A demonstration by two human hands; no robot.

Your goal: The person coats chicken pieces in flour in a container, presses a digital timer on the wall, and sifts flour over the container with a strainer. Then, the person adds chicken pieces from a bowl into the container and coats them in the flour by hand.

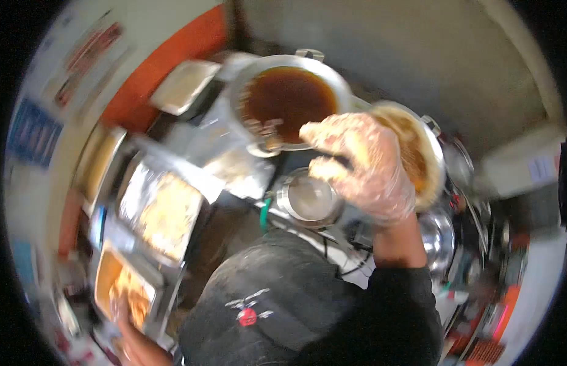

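Note:
My right hand [363,161] wears a clear plastic glove, its fingers coated with pale batter or breading. It is raised in front of the frying pan [439,177] on the right, thumb and curled fingers apart with a gap between them, and I see nothing held. Down at the left, my left hand [124,314] reaches into a rectangular pan [103,274] of orange-yellow coated pieces [132,293]. Its fingertips are blurred against the pieces, so their grip cannot be made out. A metal tray [128,201] with pale breading [169,213] lies above that pan.
A large pot of dark brown liquid [289,100] stands at the back. A round metal container [309,198] sits below it. Lidded metal trays [186,85] line the left wall. A steel bowl [439,241] is at the right. A black cap [259,299] covers the lower middle.

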